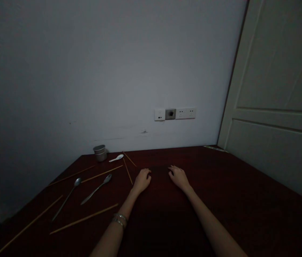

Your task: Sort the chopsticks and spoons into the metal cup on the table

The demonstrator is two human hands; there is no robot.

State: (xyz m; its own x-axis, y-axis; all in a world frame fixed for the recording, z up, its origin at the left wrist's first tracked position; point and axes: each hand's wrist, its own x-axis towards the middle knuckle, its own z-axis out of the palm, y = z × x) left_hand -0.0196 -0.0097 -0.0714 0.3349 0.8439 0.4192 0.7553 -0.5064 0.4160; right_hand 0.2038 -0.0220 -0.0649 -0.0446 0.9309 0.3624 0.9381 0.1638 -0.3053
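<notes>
My left hand rests palm down on the dark red table, fingers loosely curved and holding nothing. Just left of it lies a chopstick, with another chopstick behind. My right hand lies on the table too, fingers extended and slightly bent, nothing in it. Farther left are a fork, a long metal spoon and a white spoon. A metal cup stands upright at the back left. Several more chopsticks lie scattered around the cutlery.
The table backs onto a pale wall with power sockets above its rear edge. A panelled door borders the right side. A thin flat strip lies at the back right corner.
</notes>
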